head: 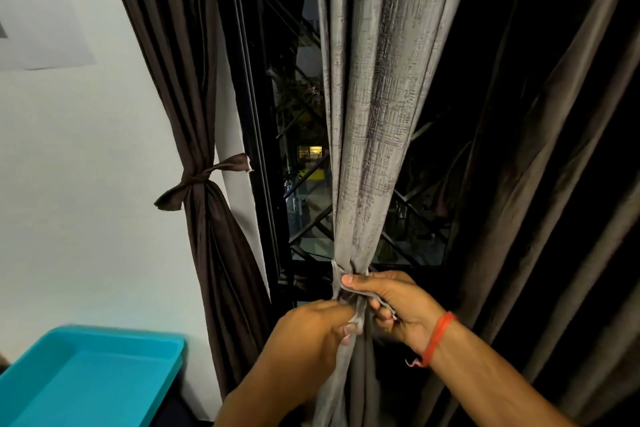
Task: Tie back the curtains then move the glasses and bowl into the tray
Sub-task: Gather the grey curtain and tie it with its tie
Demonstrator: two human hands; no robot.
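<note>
Head view: grey curtain (367, 121) bunched at window; left hand (311, 333) & right hand (398, 308) each pinch a tie strip (358, 315) end, knot half-made. Risk: slack pull, folds spill. Tray (86, 374) bottom-left.

Dim indoor light, black night window (304, 149), bright wall, wide-angle edge bending, slight softness
</note>
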